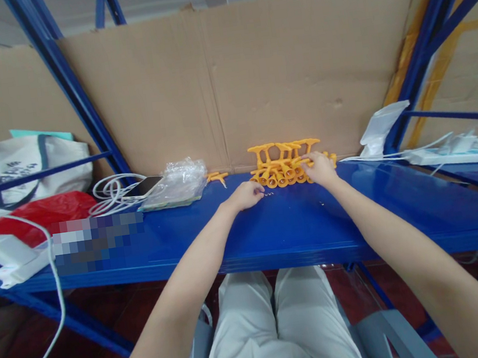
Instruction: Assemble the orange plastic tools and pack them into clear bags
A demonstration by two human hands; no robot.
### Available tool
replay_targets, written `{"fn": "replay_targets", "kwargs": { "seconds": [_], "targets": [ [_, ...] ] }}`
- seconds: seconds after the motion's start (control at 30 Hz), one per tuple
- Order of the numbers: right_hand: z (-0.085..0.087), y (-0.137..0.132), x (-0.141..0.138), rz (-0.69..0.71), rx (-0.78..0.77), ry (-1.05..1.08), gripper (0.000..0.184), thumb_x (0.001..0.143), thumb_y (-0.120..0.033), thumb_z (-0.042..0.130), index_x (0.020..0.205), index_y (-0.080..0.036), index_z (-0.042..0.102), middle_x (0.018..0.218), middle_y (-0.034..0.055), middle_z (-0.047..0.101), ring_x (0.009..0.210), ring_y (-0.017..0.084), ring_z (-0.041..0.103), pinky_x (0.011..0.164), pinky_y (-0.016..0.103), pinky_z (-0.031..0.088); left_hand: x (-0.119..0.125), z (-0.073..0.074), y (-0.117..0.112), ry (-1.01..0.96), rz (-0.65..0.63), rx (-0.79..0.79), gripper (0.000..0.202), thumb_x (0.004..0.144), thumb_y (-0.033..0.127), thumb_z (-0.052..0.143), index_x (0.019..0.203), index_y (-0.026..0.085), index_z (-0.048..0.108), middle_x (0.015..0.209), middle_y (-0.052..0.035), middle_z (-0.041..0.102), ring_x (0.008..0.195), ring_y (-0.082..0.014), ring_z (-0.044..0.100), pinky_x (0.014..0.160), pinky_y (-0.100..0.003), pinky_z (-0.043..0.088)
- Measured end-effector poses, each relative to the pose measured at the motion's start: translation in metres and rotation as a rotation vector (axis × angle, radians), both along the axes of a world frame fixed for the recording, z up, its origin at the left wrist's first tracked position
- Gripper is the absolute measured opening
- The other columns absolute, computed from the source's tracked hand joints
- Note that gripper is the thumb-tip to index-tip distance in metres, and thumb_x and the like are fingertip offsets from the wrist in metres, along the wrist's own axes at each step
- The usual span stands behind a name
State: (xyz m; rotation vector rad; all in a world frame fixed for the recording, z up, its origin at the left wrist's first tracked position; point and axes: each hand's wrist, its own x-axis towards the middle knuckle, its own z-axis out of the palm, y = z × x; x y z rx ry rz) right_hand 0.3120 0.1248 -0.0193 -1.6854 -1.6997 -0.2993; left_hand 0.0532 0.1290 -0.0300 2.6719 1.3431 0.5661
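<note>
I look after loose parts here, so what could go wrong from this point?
The right hand is at the stacked yellow pieces; a nudge might send some sliding or rolling. The tiny loose pieces beside the left hand could be brushed across the blue tabletop and lost.

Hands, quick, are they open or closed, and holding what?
Left hand: fingers curled by the metal bits; can't tell if it holds anything.
Right hand: at the yellow parts; can't tell if it holds one.
</note>
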Motion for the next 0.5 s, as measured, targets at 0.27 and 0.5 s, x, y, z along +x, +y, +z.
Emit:
{"fn": "replay_targets", "kwargs": {
  "seconds": [0.27, 0.5],
  "targets": [
    [0.023, 0.027, 0.058, -0.177, -0.028, 0.084, 0.036, 0.084, -0.018, 0.051, 0.112, -0.018, 0.074, 0.12, 0.0139, 0.071, 0.112, 0.031, 0.065, 0.097, 0.047, 0.05, 0.0, -0.001, -0.002, -0.005, -0.028, 0.031, 0.024, 0.085, 0.015, 0.061, 0.103, 0.016, 0.077, 0.097, -0.0061, 0.078, 0.089, -0.0187, 0.072, 0.084, -0.028, 0.056],
    [0.017, 0.051, 0.114, -0.301, -0.15, 0.217, 0.052, 0.075, -0.012, 0.06, 0.126, -0.008, 0.067, 0.121, 0.0178, 0.071, 0.111, 0.029, 0.068, 0.091, 0.033, 0.054, 0.0, -0.002, -0.002, 0.01, -0.035, 0.038, 0.027, 0.084, 0.013, 0.059, 0.104, 0.016, 0.076, 0.097, -0.006, 0.078, 0.087, -0.0182, 0.073, 0.085, -0.027, 0.056]
  ]
}}
